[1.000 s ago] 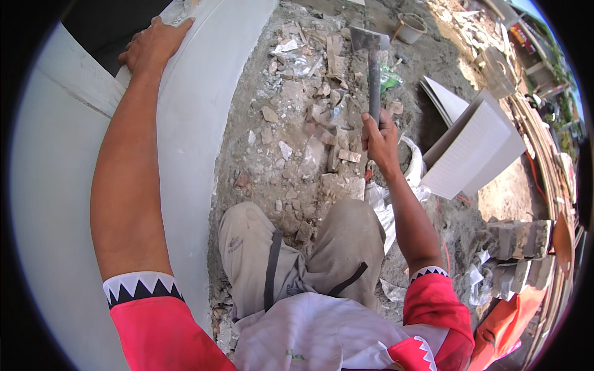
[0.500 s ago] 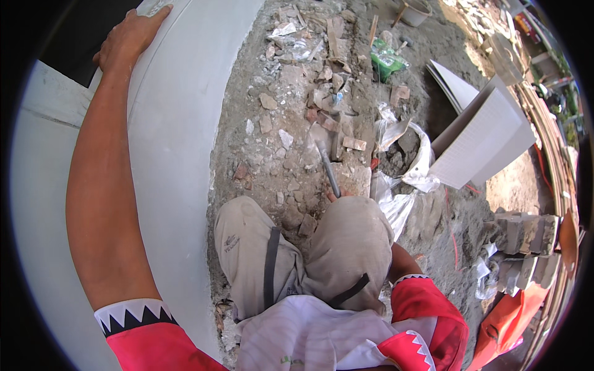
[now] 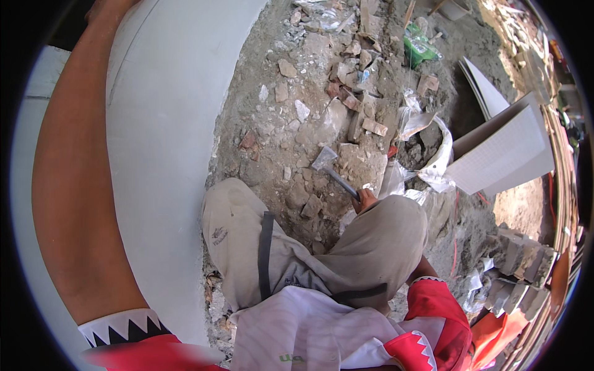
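The hammer [image 3: 334, 173] is down among the rubble now, its grey head resting against a flat chunk of broken concrete [image 3: 361, 164] just ahead of the person's knees; a second ago it was raised high over the debris and half a second ago it was mid-swing, so a blow has just landed, and judging by the whole slab under it, the piece looks not yet split. The right hand [image 3: 366, 199] is clenched round the end of the handle, mostly hidden behind the right knee. The left arm runs up along the pale curved wall [image 3: 161, 123]; the left hand itself has slid out of the top of the picture, where earlier it lay flat on the wall's edge, so its grip cannot be told. Of containers, the largest is the white plastic sack [image 3: 433, 162] just right of the slab, its mouth open and dark earth and broken bits showing inside. Farther off, at the top edge, a small pale bucket [image 3: 453, 7] is only partly in view, its contents not visible.
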`<act>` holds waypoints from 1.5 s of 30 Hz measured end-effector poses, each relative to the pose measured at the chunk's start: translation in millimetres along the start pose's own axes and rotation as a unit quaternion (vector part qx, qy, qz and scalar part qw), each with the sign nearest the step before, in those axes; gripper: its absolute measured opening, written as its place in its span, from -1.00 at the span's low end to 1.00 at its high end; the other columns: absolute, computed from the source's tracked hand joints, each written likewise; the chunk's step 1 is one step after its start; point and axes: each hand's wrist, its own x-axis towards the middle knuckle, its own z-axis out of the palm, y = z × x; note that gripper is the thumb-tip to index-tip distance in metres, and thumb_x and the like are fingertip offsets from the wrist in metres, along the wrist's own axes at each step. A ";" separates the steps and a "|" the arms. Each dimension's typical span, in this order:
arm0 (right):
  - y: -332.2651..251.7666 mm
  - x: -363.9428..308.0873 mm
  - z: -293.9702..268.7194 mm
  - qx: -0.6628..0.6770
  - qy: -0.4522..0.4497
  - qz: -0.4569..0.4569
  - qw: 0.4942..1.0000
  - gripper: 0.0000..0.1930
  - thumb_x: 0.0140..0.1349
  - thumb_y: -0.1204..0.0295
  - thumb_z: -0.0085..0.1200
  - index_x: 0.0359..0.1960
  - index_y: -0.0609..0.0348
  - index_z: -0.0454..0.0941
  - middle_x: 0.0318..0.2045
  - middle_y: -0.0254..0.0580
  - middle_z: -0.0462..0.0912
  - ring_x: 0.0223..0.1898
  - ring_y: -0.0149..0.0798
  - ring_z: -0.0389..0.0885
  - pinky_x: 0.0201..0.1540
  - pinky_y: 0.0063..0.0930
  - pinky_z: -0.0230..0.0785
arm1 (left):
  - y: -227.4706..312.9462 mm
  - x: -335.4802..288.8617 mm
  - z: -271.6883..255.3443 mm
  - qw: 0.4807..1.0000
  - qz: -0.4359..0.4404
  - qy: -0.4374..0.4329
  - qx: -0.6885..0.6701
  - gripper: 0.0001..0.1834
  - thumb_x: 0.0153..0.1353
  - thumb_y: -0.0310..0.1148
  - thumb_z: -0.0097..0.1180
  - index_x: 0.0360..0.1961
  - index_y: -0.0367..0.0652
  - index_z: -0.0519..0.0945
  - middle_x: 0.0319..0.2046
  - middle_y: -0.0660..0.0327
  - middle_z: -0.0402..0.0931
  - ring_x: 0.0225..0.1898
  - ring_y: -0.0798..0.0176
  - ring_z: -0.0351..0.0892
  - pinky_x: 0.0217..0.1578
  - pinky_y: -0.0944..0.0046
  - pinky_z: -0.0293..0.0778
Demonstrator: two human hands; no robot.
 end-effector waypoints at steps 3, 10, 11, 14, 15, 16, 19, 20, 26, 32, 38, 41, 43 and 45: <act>-14.0 3.0 -4.2 -0.006 -0.028 -0.020 0.999 -0.50 -0.02 0.31 0.38 -0.02 0.12 0.50 -0.09 -0.02 0.50 -0.10 0.05 0.51 -0.06 -0.14 0.41 | -9.0 15.4 15.0 0.999 0.015 0.045 0.015 -0.15 0.15 0.26 0.06 0.23 -0.26 0.46 0.12 -0.09 0.53 0.16 -0.05 0.53 0.13 -0.02 0.44; -104.4 12.3 26.3 -0.068 -0.099 -0.190 0.974 -0.21 -0.09 0.07 0.42 0.20 0.06 0.38 0.02 -0.15 0.46 0.07 -0.06 0.45 0.06 -0.21 0.31 | -49.7 82.2 59.8 0.997 0.077 0.009 -0.030 0.20 -0.07 0.57 -0.07 0.39 -0.20 0.28 0.28 -0.18 0.33 0.32 -0.24 0.30 0.29 -0.28 0.13; -113.9 13.8 36.1 -0.108 -0.112 -0.192 0.969 -0.17 -0.12 0.04 0.42 0.21 0.05 0.36 0.02 -0.17 0.45 0.08 -0.10 0.45 0.05 -0.24 0.31 | -54.8 86.7 61.6 0.997 0.069 0.001 -0.021 0.22 -0.08 0.58 -0.07 0.39 -0.22 0.28 0.29 -0.20 0.31 0.33 -0.24 0.29 0.30 -0.26 0.12; -124.9 16.8 64.7 -0.181 -0.162 -0.181 0.953 -0.10 -0.17 -0.01 0.43 0.22 0.04 0.31 0.00 -0.20 0.44 0.09 -0.16 0.45 0.01 -0.31 0.30 | -56.1 93.2 65.5 0.999 0.049 0.013 0.002 0.22 -0.10 0.58 -0.07 0.39 -0.20 0.28 0.29 -0.20 0.32 0.33 -0.23 0.30 0.26 -0.34 0.13; -123.3 16.0 72.3 -0.201 -0.183 -0.174 0.946 -0.08 -0.18 -0.02 0.44 0.23 0.04 0.29 0.00 -0.20 0.44 0.09 -0.17 0.45 0.00 -0.33 0.29 | -54.3 93.0 65.7 0.999 0.039 0.020 0.005 0.21 -0.10 0.58 -0.08 0.39 -0.17 0.29 0.28 -0.19 0.33 0.32 -0.23 0.32 0.23 -0.40 0.14; -123.6 16.3 79.9 -0.168 -0.171 -0.152 0.959 -0.10 -0.21 0.02 0.46 0.20 0.04 0.30 0.01 -0.18 0.43 0.09 -0.13 0.45 0.04 -0.27 0.32 | -53.0 91.7 65.2 0.999 0.038 0.016 0.000 0.21 -0.11 0.58 -0.08 0.38 -0.18 0.30 0.28 -0.19 0.33 0.32 -0.22 0.32 0.24 -0.39 0.14; -117.2 11.1 81.3 -0.110 -0.058 -0.158 0.979 -0.10 -0.18 0.07 0.46 0.22 0.06 0.29 0.00 -0.13 0.42 0.08 -0.06 0.46 0.09 -0.18 0.34 | -53.0 87.9 62.2 0.999 0.035 0.014 -0.006 0.22 -0.12 0.58 -0.07 0.38 -0.20 0.30 0.28 -0.20 0.33 0.33 -0.21 0.31 0.24 -0.39 0.14; -114.7 9.9 74.2 -0.079 -0.064 -0.168 0.981 -0.10 -0.18 0.10 0.47 0.23 0.07 0.28 0.01 -0.09 0.42 0.09 -0.02 0.45 0.11 -0.16 0.34 | -53.4 87.5 62.0 0.999 0.038 0.017 -0.005 0.22 -0.12 0.58 -0.06 0.37 -0.21 0.30 0.28 -0.20 0.33 0.32 -0.21 0.32 0.25 -0.39 0.14; -106.5 39.1 -34.3 0.163 -0.104 -0.138 0.972 -0.09 -0.14 0.22 0.48 0.27 0.15 0.24 0.07 0.10 0.40 0.13 0.14 0.41 0.17 -0.12 0.32 | -56.2 95.1 64.9 0.998 0.060 0.017 -0.011 0.20 -0.09 0.56 -0.07 0.37 -0.23 0.31 0.27 -0.21 0.34 0.29 -0.20 0.36 0.27 -0.26 0.19; -99.6 132.7 -140.5 0.040 0.048 -0.215 0.975 -0.16 -0.10 0.32 0.44 0.26 0.12 0.25 0.04 0.06 0.39 0.10 0.12 0.38 0.16 -0.12 0.29 | -60.1 99.1 67.8 0.997 0.078 0.028 -0.006 0.22 -0.09 0.57 -0.07 0.36 -0.26 0.32 0.26 -0.23 0.35 0.28 -0.21 0.37 0.27 -0.21 0.22; -67.8 197.6 -127.7 -0.066 -0.003 -0.207 0.976 -0.24 0.01 0.41 0.33 0.28 0.12 0.22 0.13 0.03 0.44 0.16 0.08 0.42 0.21 -0.13 0.26 | -73.3 113.7 75.9 0.996 0.088 0.025 -0.022 0.28 -0.15 0.62 -0.07 0.34 -0.31 0.32 0.25 -0.30 0.33 0.30 -0.21 0.34 0.30 -0.17 0.15; -54.6 217.4 -102.8 0.001 0.022 -0.146 0.989 -0.34 0.13 0.45 0.19 0.29 0.15 0.20 0.11 0.15 0.48 0.15 0.14 0.46 0.18 -0.14 0.31 | -72.8 119.3 70.0 0.995 0.090 -0.008 -0.030 0.32 -0.17 0.66 -0.08 0.34 -0.32 0.33 0.26 -0.31 0.32 0.33 -0.20 0.31 0.32 -0.15 0.12; -52.0 220.5 -91.3 0.129 0.080 -0.059 0.987 -0.39 0.16 0.46 0.15 0.27 0.18 0.23 0.08 0.21 0.49 0.13 0.18 0.47 0.15 -0.14 0.35 | -67.7 109.5 66.5 0.994 0.100 -0.020 -0.025 0.32 -0.18 0.66 -0.08 0.34 -0.33 0.33 0.26 -0.31 0.31 0.33 -0.20 0.30 0.32 -0.15 0.12; -57.3 210.4 -81.2 0.137 0.137 -0.102 0.976 -0.57 0.17 0.47 0.13 0.09 0.26 0.38 -0.06 0.22 0.53 -0.01 0.22 0.51 0.05 -0.11 0.40 | -57.6 94.2 57.8 0.992 0.127 0.000 -0.012 0.33 -0.18 0.67 -0.08 0.33 -0.34 0.33 0.26 -0.31 0.30 0.33 -0.21 0.30 0.32 -0.15 0.12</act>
